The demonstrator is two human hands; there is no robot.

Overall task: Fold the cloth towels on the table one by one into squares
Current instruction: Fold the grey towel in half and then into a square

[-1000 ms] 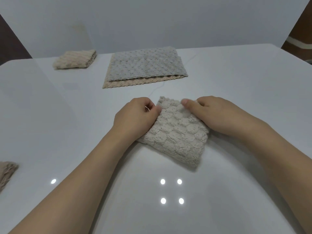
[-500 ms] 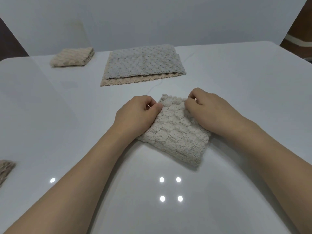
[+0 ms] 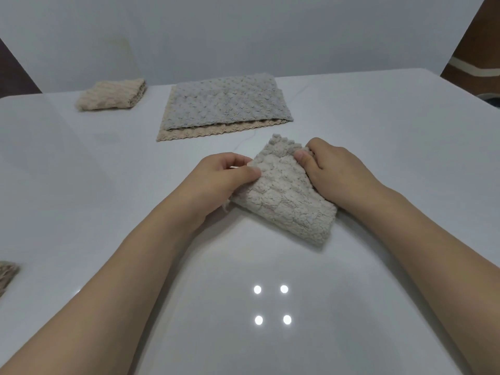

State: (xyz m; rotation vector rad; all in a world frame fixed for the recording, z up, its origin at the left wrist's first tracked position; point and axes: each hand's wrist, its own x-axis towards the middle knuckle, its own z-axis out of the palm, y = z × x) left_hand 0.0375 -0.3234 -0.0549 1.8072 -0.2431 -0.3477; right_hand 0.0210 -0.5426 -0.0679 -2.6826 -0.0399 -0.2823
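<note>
A cream, knobbly towel [image 3: 284, 196] lies folded into a small square in the middle of the white table [image 3: 392, 131], turned at an angle. My left hand [image 3: 224, 177] pinches its left corner between thumb and curled fingers. My right hand [image 3: 330, 169] pinches the far right edge with thumb and fingers, its heel lying along the towel's right side. Behind them lies a flat stack of unfolded towels: a grey one [image 3: 224, 104] on top of a beige one [image 3: 205, 132].
A folded beige towel [image 3: 112, 94] sits at the far left of the table. Part of another beige cloth [image 3: 6, 274] shows at the left edge. A pale wall stands behind the table. Four bright light reflections [image 3: 272, 304] mark the table near me.
My right hand's fingers went from lying flat on the far corner to curling and pinching the towel's edge. My left hand keeps its pinch on the left corner.
</note>
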